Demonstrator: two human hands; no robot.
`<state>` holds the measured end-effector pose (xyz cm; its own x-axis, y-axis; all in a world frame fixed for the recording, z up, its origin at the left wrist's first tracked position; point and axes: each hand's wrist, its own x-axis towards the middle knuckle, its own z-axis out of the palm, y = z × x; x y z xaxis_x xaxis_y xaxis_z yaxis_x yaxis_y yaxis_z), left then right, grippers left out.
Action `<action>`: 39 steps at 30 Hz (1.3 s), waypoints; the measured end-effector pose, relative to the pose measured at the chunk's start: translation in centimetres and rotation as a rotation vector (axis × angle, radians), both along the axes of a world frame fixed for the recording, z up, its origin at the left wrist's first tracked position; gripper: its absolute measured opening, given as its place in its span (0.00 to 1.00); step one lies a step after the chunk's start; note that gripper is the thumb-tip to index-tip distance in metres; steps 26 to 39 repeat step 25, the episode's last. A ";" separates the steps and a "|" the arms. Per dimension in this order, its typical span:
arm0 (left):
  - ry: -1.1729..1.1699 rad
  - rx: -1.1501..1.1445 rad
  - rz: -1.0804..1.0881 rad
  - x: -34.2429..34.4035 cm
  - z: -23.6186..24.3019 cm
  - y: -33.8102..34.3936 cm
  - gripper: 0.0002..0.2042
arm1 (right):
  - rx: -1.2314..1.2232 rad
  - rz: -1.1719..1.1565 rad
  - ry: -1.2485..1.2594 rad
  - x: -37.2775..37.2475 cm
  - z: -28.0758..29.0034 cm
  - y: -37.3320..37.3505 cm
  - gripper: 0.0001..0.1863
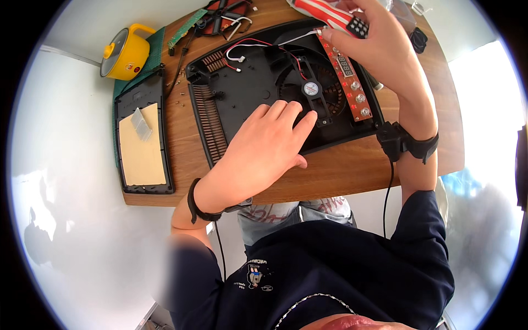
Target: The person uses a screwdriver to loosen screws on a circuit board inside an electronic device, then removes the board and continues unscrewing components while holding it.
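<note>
My right hand (379,47) is closed around a red-and-white striped tool (324,12) with a black, white-spotted end. Its thumb lies by the top end of a red circuit board (355,99), which carries a small digit display and round buttons. The board sits along the right side of a black plastic housing (250,82). Over the housing's near edge, my left hand (269,137) is open, palm down, with nothing held. Beyond its fingertips is a black cooling fan (311,88) with a round pale label. Thin red and white wires (258,43) with plugs cross the housing.
At left, a black panel (166,165) holds a tan sheet (143,162) and a small clear piece. Behind it stands a yellow pot (132,52) on a green mat. A green circuit board (188,26) and a red-and-black part (225,12) lie at the back. Small screws are scattered nearby.
</note>
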<state>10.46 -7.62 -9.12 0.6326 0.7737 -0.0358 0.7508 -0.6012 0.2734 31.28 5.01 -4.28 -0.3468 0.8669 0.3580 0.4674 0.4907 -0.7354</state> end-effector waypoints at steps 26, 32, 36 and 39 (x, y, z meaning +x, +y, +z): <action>0.021 0.088 0.067 -0.7 -2.6 0.4 0.36 | 0.313 0.090 0.456 -0.3 -0.2 -1.2 0.29; 0.021 0.088 0.067 -0.7 -2.6 0.4 0.36 | 0.313 0.090 0.456 -0.3 -0.2 -1.2 0.29; 0.021 0.088 0.067 -0.7 -2.6 0.4 0.36 | 0.313 0.090 0.456 -0.3 -0.2 -1.2 0.29; 0.021 0.088 0.067 -0.7 -2.6 0.4 0.36 | 0.313 0.090 0.456 -0.3 -0.2 -1.2 0.29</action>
